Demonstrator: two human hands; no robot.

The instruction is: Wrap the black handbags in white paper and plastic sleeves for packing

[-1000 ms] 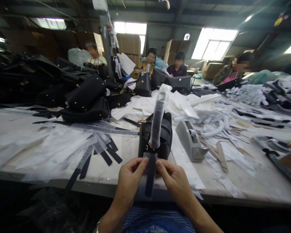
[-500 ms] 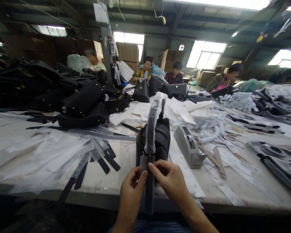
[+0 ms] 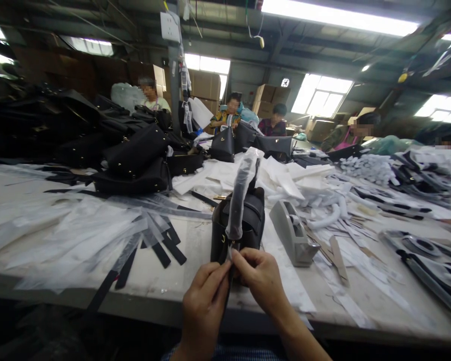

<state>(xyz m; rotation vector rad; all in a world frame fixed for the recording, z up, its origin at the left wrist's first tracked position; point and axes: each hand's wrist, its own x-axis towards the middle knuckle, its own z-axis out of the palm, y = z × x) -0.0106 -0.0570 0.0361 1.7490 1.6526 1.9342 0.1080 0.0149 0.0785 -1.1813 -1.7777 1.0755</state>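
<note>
A black handbag (image 3: 256, 213) stands on the table in front of me. Its upright handle (image 3: 237, 200) is wrapped in clear plastic. Below the handle's brass ring, a narrow black strap (image 3: 230, 288) hangs down between my hands, seen almost edge-on. My left hand (image 3: 205, 296) pinches this strap between thumb and fingers. Just above and to its right, my right hand (image 3: 261, 276) is closed on the strap's upper part, close to the ring. A whitish edge shows at the right fingertips, too small to identify. The fingers partly cover the strap.
A grey tape dispenser (image 3: 295, 235) sits right of the bag. Plastic-covered black straps (image 3: 161, 245) and clear film (image 3: 67, 240) lie to the left. Black bags (image 3: 135, 155) are heaped behind them. White foam sheets (image 3: 281, 175) lie beyond; several co-workers sit across the table.
The strap, earlier held flat and facing me, is now turned edge-on between my fingers. My left hand has rotated and closed in beside the right. The view has shifted slightly.
</note>
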